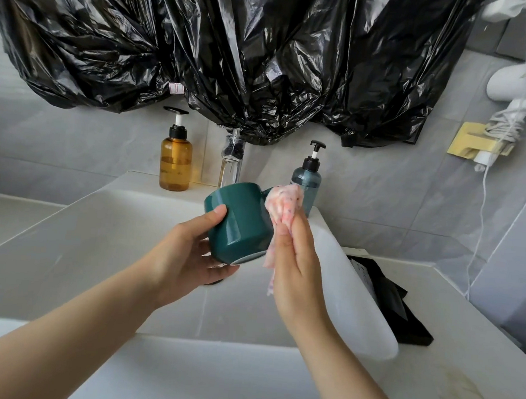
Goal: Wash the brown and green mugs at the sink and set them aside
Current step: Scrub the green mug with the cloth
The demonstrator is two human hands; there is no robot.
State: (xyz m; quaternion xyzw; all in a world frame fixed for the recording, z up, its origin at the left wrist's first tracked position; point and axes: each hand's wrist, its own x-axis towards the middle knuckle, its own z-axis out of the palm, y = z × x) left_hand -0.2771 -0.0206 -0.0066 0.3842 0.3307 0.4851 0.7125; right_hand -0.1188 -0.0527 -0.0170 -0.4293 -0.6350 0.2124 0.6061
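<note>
At centre frame, above the white sink [94, 249], the left hand [188, 250] cradles one green mug [238, 219], thumb on its side and fingers curled under its base. The mug is tilted, base towards the camera. The right hand [294, 264] comes in from the lower right, its fingers closed on one bunched pink patterned cloth [283, 205] held against the mug's right side by the handle.

Two pump bottles stand behind the sink, one amber [175, 161] and one blue-grey [307, 184], either side of the chrome faucet [232, 159]. Black plastic sheeting [235, 49] fills the upper frame (its small red-and-white label is too small to read). A white hair dryer [522, 84] hangs at upper right above the bench [463, 356].
</note>
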